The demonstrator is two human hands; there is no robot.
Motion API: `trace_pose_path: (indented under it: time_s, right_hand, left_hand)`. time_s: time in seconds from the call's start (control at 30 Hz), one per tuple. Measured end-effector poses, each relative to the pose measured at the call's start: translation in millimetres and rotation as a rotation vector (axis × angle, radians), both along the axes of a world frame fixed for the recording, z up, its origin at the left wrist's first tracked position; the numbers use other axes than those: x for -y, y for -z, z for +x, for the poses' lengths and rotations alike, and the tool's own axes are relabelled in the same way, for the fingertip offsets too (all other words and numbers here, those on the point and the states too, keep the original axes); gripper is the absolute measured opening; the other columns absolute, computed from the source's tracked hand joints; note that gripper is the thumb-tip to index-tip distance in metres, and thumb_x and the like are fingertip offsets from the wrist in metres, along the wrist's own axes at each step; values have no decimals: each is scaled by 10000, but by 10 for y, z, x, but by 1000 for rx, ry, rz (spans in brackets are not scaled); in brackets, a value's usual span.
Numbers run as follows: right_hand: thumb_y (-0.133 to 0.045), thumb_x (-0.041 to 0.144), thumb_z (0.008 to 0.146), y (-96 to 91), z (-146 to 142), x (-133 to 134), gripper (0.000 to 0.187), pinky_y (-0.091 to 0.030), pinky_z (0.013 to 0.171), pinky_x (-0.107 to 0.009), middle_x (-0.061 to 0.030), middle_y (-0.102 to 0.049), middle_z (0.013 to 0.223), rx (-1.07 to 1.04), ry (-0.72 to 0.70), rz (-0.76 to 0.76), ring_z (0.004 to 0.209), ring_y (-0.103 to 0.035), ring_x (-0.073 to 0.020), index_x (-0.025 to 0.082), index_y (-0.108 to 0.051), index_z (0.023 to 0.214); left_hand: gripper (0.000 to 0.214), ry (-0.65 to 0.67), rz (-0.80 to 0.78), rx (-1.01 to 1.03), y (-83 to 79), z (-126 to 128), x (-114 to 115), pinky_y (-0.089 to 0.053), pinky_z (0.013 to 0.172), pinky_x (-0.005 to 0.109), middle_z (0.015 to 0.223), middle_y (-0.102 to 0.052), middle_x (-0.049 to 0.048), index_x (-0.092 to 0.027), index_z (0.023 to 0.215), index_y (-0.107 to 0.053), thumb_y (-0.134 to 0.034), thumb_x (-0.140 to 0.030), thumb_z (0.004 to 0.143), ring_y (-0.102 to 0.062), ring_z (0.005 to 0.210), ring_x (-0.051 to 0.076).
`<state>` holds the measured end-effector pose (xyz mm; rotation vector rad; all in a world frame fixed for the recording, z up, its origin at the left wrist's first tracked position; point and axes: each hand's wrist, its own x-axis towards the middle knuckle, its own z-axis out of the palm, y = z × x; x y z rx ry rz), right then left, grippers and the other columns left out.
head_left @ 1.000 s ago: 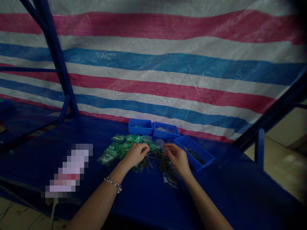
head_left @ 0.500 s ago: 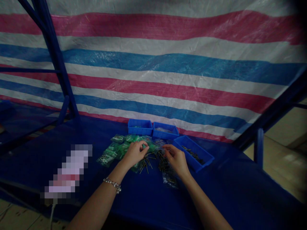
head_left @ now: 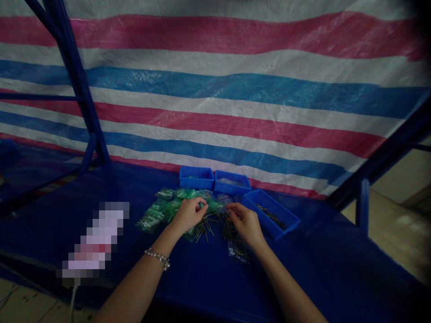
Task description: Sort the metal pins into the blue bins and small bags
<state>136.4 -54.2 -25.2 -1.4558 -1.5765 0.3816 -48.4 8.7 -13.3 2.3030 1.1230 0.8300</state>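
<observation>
My left hand [head_left: 188, 215] rests on a heap of small green plastic bags [head_left: 161, 211], its fingers curled and pinched on a small green piece. My right hand [head_left: 245, 223] hovers just right of it, fingers bent and pinched together over a scatter of thin dark metal pins [head_left: 205, 226]; what it grips is too small to make out. A clear bag of pins [head_left: 238, 251] lies below the right wrist. Both hands work on a dark blue table [head_left: 303, 269].
Two blue trays [head_left: 197, 177] [head_left: 233, 183] stand at the back by a striped tarp wall [head_left: 215, 89]. A third blue tray [head_left: 273, 213] with pins sits right of my right hand. Blue frame posts [head_left: 77, 85] [head_left: 362, 204] rise at left and right. A blurred object [head_left: 96, 240] lies left.
Both hands have shifted slightly up and toward each other over the pins. The left hand's fingers have closed on a green piece.
</observation>
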Motion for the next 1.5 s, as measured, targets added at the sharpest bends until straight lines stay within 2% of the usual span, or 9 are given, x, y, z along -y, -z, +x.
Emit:
trace_pose_path:
  time_s: [0.37, 0.7, 0.9, 1.13, 1.37, 1.43, 1.47, 1.5]
  right_hand:
    - [-423, 223, 753, -19, -8, 11, 218, -464, 578, -250, -32, -652, 780, 47, 18, -7, 617, -612, -161, 186, -597, 880]
    - [-434, 205, 740, 2, -4, -3, 217, -463, 655, -275, -26, -660, 781, 64, 2, -14, 682, -617, -169, 191, -614, 861]
    - [-487, 258, 730, 7, -40, -2, 185, -476, 575, -261, -46, -667, 725, -105, -168, -125, 603, -620, -168, 166, -610, 832]
    - [-509, 409, 743, -23, 6, -7, 301, -440, 468, -237, -69, -653, 658, -220, -194, -175, 476, -580, -145, 131, -583, 831]
    - [-527, 400, 728, -157, 139, -21, 271, -428, 446, -228, -66, -653, 641, -144, -224, -279, 465, -583, -149, 136, -587, 708]
    - [-516, 390, 736, -253, 220, -122, 267, -448, 489, -241, -77, -662, 685, -122, -172, -224, 514, -604, -161, 136, -597, 720]
    - [-505, 386, 744, -314, 266, -191, 272, -458, 516, -250, -87, -665, 718, -125, -119, -151, 560, -617, -173, 133, -601, 769]
    - [-489, 375, 758, -379, 314, -266, 298, -472, 561, -261, -100, -664, 819, -143, -103, -77, 643, -629, -183, 136, -591, 903]
  left_hand:
    - [171, 4, 4, 28, 12, -6, -14, -333, 507, 199, 571, -566, 2, -155, 822, -579, -460, -272, 783, -487, 489, 99]
    - [134, 11, 29, 3, -8, 2, -6, -324, 507, 194, 530, -537, -15, -144, 742, -585, -473, -215, 763, -478, 477, 88]
    - [118, 31, 34, 8, 30, 11, -17, -317, 501, 183, 548, -547, -17, -142, 745, -583, -473, -184, 754, -471, 481, 78]
    - [119, 54, 25, -7, 25, 9, -5, -299, 484, 179, 542, -538, -22, -146, 742, -584, -471, -178, 756, -464, 473, 73]
    - [143, 65, 1, -21, 40, 7, -8, -281, 477, 185, 514, -518, -23, -140, 742, -585, -451, -187, 762, -436, 456, 76]
    - [146, 74, -14, -18, 48, 7, -17, -282, 477, 185, 517, -522, -19, -136, 753, -587, -452, -191, 759, -440, 460, 80]
    - [148, 82, -17, -16, 50, 6, -22, -282, 476, 185, 518, -523, -17, -134, 758, -588, -452, -193, 758, -442, 461, 82]
    - [149, 89, -17, -13, 51, 6, -26, -283, 474, 184, 518, -523, -16, -134, 761, -588, -452, -196, 758, -443, 460, 83]
